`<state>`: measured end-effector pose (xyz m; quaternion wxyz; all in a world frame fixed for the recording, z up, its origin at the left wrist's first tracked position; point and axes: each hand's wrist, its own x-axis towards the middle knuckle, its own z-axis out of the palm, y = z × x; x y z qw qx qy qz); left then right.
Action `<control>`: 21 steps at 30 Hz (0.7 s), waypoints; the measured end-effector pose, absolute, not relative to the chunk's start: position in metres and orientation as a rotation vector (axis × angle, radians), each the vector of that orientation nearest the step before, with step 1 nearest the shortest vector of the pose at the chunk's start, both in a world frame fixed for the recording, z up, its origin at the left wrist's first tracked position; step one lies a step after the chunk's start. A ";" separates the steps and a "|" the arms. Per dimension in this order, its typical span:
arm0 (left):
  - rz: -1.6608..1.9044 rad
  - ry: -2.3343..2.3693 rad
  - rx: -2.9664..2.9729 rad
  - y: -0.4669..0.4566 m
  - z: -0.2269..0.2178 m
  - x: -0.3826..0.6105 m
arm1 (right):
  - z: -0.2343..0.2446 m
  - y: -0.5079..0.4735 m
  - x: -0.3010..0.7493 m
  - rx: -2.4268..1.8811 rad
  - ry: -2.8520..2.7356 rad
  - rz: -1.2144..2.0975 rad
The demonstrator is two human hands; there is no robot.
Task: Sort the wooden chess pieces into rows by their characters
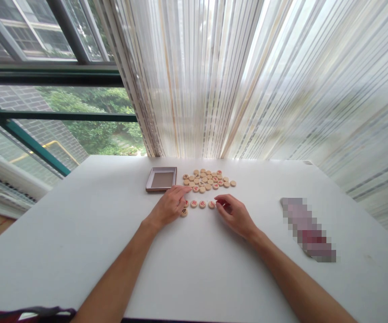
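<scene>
Several round wooden game pieces (208, 178) with red and black characters lie in a loose pile on the white table (79, 233). A short row of such pieces (198, 204) lies nearer to me, between my hands. My left hand (170, 206) rests palm down, its index finger stretched toward a piece at the pile's near edge. My right hand (234, 214) has its fingers curled and pinches a small piece at the right end of the row.
A shallow brown box lid (161, 179) lies left of the pile. A blurred pink and red object (306, 229) lies on the table to the right. Striped curtains (248, 80) hang behind the table; a window (46, 103) is at the left.
</scene>
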<state>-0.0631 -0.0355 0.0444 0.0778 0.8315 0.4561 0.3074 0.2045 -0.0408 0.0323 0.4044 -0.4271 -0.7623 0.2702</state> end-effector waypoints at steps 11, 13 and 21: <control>0.864 1.585 2.530 -0.032 0.043 -0.074 | 0.034 -0.042 0.204 -1.076 -1.923 0.676; 0.864 1.577 2.549 -0.032 0.042 -0.075 | 0.034 -0.042 0.204 -1.072 -1.923 0.675; 0.766 1.596 2.593 -0.032 0.040 -0.077 | 0.035 -0.043 0.204 -1.069 -1.925 0.675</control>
